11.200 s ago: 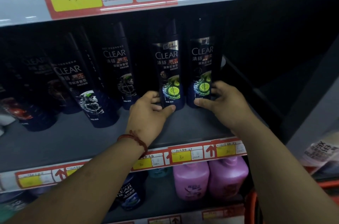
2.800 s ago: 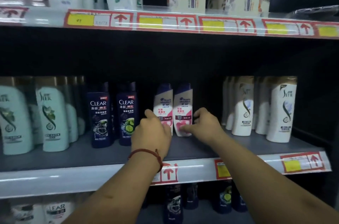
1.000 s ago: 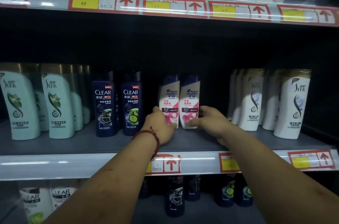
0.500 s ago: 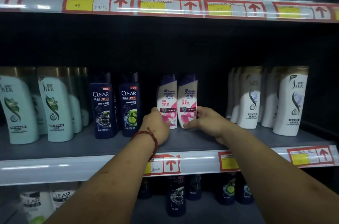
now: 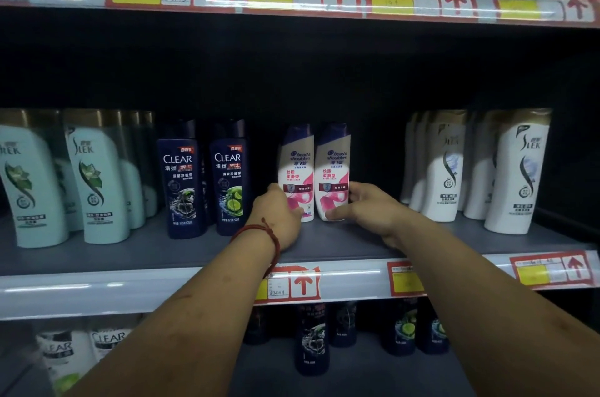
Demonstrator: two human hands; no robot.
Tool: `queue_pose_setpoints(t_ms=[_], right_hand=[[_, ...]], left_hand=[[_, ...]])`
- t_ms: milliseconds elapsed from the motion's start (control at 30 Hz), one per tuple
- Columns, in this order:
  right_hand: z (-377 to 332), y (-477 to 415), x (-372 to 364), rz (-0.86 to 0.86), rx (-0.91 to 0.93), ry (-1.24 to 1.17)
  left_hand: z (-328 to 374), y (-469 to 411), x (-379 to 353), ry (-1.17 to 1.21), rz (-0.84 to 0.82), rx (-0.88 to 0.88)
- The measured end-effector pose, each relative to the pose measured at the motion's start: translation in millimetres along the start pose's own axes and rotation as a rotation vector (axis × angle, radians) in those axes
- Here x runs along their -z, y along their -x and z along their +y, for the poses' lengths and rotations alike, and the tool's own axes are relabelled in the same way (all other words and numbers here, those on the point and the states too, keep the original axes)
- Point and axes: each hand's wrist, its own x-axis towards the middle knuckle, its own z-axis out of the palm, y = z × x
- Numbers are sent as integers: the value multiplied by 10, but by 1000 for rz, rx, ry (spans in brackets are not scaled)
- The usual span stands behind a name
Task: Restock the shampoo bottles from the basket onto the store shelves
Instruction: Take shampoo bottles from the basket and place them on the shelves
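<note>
Two white and pink Head & Shoulders bottles stand upright side by side on the middle shelf (image 5: 341,244). My left hand (image 5: 279,218) grips the lower part of the left bottle (image 5: 297,162). My right hand (image 5: 363,208) grips the base of the right bottle (image 5: 332,166), thumb in front and fingers round its right side. Both bottles rest on the shelf and touch each other. No basket is in view.
Two dark blue Clear bottles (image 5: 203,179) stand left of the pair, then mint Slek bottles (image 5: 97,182). White Slek bottles (image 5: 516,175) fill the right. A bare gap lies between the right bottle and those. Dark bottles (image 5: 311,341) stand on the shelf below; boxes line the top shelf.
Both hands have stayed on the two Head & Shoulders bottles, which have barely shifted on the shelf. The view has drifted slightly.
</note>
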Motion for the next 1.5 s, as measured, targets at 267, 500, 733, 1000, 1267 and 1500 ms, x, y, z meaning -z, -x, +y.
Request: queue_pose_setpoints(t_ms=[267,500,733,1000,1267,1500], right_hand=[[0,-5,-4,4,-7,29],[-158,278,99,23,-22,165],[-317,599,19,205,72,318],[-508,495,-699,220,159,183],[-519,179,-1224,170,101,223],[-497,155,-1247,171,63,233]], left_hand=[[9,-10,-20,12,-8,10],[125,152,161,21,-48,22],[36,557,724,-61,-23,-117],[-497,722,1089,-54,116,-212],[-732,540,954,-176,39,-184],[-824,517,910,-115,77,-197]])
